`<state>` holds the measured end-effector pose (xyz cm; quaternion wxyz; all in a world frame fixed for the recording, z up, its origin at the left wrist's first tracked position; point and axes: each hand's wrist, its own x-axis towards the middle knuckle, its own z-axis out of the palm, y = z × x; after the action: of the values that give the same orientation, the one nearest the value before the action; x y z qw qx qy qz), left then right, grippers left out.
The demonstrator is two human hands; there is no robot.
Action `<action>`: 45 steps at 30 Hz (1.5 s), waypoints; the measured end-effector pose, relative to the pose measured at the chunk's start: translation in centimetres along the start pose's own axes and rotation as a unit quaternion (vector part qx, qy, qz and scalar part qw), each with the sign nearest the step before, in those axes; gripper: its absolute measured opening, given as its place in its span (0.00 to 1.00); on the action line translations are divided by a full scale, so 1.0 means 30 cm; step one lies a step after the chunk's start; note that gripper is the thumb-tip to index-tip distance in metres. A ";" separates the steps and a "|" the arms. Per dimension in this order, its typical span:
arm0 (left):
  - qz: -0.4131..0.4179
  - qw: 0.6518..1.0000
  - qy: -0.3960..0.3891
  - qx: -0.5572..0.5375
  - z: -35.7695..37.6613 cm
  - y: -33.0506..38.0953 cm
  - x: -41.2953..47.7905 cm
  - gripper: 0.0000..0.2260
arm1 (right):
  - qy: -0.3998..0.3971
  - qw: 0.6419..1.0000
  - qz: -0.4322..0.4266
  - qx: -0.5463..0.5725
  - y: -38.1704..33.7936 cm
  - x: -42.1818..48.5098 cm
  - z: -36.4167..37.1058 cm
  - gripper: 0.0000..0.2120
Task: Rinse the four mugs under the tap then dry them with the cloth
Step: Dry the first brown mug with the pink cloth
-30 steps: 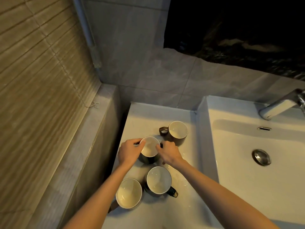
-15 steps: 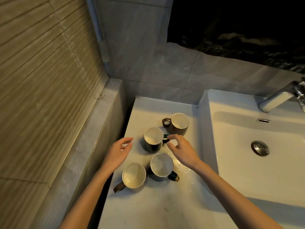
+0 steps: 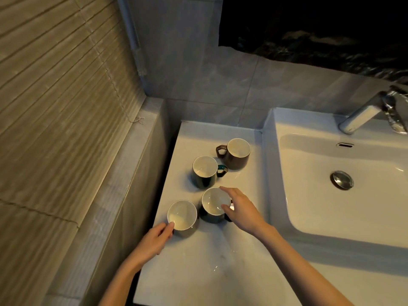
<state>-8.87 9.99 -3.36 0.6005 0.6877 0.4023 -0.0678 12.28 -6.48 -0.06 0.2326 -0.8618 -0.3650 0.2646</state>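
Note:
Four mugs with white insides stand on the white counter (image 3: 198, 261) left of the sink. At the back is a brown mug (image 3: 239, 154), with a dark green mug (image 3: 205, 171) just in front of it. My right hand (image 3: 239, 208) wraps round the right side of the near dark green mug (image 3: 215, 204), one finger on its far rim and the thumb on its near rim. My left hand (image 3: 156, 239) holds the near brown mug (image 3: 182, 215) at its lower left side, thumb on the rim. Both handles are hidden by my hands. No cloth is in view.
The white sink basin (image 3: 331, 217) with a metal drain plug (image 3: 341, 180) lies to the right. The chrome tap (image 3: 362, 119) reaches in from the top right, with no water running. A tiled ledge (image 3: 123, 184) and slatted blind border the left.
Both hands let go of the middle green mug and came back toward me. The left hand now holds the near brown mug, the right the near green one.

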 end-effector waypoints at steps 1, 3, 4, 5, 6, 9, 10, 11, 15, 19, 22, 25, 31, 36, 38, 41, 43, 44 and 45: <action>-0.003 1.000 -0.005 -0.005 0.006 0.004 -0.009 0.14 | 0.001 1.000 -0.005 0.004 0.000 -0.003 -0.004 0.24; 0.007 1.000 0.002 -0.022 0.016 0.012 -0.031 0.14 | 0.019 1.000 -0.018 0.016 0.002 -0.011 -0.026 0.21; 0.015 0.999 0.010 -0.038 0.021 0.020 -0.047 0.13 | 0.033 0.999 -0.022 0.026 0.004 -0.018 -0.044 0.20; 0.025 0.998 0.021 -0.051 0.026 0.030 -0.067 0.13 | 0.048 0.998 -0.024 0.039 0.009 -0.026 -0.065 0.19; 0.038 0.997 0.032 -0.057 0.030 0.045 -0.086 0.12 | 0.062 0.996 -0.027 0.051 0.016 -0.036 -0.090 0.18; 0.091 0.993 0.074 -0.030 0.044 0.111 -0.137 0.11 | 0.115 0.989 -0.036 0.080 0.058 -0.076 -0.179 0.16; 0.115 0.989 0.089 -0.018 0.048 0.142 -0.152 0.11 | 0.135 0.986 -0.039 0.092 0.078 -0.092 -0.211 0.15; 0.139 0.985 0.103 -0.005 0.056 0.178 -0.167 0.11 | 0.153 0.982 -0.042 0.105 0.100 -0.110 -0.244 0.15; 0.227 0.965 0.130 0.033 0.150 0.366 -0.222 0.10 | 0.212 0.968 -0.023 0.129 0.228 -0.196 -0.380 0.14; 0.303 0.940 0.141 0.069 0.365 0.577 -0.217 0.06 | 0.241 0.963 0.021 0.121 0.418 -0.306 -0.493 0.14; 0.365 0.906 0.167 0.134 0.579 0.702 -0.170 0.07 | 0.190 0.977 0.072 0.064 0.578 -0.410 -0.575 0.13; 0.429 0.857 0.191 0.213 0.786 0.804 -0.137 0.08 | 0.106 0.988 0.107 -0.039 0.750 -0.523 -0.628 0.13; 0.501 0.756 0.202 0.370 1.072 0.894 -0.077 0.04 | 0.078 0.985 0.089 -0.123 0.989 -0.666 -0.675 0.16; 0.552 0.607 0.205 0.533 1.156 0.921 -0.045 0.04 | 0.103 0.991 0.025 -0.088 1.042 -0.679 -0.665 0.15; 0.562 0.560 0.202 0.574 1.155 0.934 -0.031 0.04 | 0.112 0.990 0.008 -0.089 1.053 -0.676 -0.667 0.15; 0.553 0.535 0.191 0.609 1.137 0.961 -0.033 0.09 | 0.107 0.990 -0.003 -0.093 1.065 -0.670 -0.674 0.15; 0.550 0.529 0.184 0.620 1.132 0.976 -0.042 0.11 | 0.104 0.991 -0.005 -0.087 1.069 -0.666 -0.680 0.15; 0.550 0.531 0.182 0.619 1.137 0.980 -0.047 0.11 | 0.104 0.991 -0.004 -0.081 1.071 -0.663 -0.684 0.15; 0.551 0.540 0.184 0.610 1.147 0.980 -0.049 0.10 | 0.100 0.992 -0.002 -0.072 1.075 -0.662 -0.689 0.15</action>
<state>22.23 -19.67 10.90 -0.1317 0.9713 -0.0921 0.1753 29.75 -45.89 2.01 0.2054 -0.8978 -0.3598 0.1497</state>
